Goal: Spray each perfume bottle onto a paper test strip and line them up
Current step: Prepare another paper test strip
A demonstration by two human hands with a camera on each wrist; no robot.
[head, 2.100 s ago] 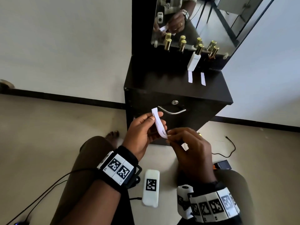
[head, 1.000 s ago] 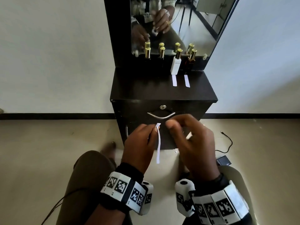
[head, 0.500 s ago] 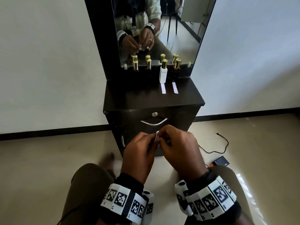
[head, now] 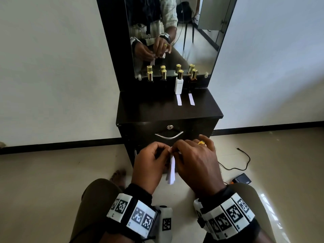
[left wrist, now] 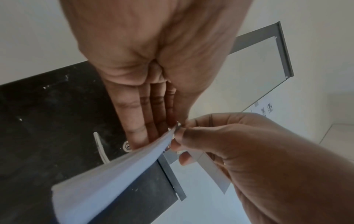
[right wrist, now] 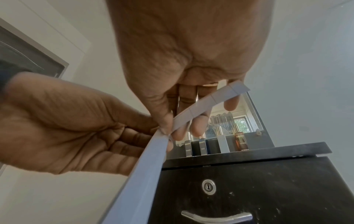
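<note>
Left hand (head: 152, 163) and right hand (head: 196, 162) both pinch a paper strip (head: 171, 170) at one spot, probably to tear off a test strip. Two strips (head: 185, 99) lie before the right-hand perfume bottles (head: 179, 83), matching strip to scent.

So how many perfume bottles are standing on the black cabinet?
4, in a row against the mirror: two dark bottles at the left, the white bottle, and the amber bottle at the right. The extra gold caps behind are reflections.
</note>
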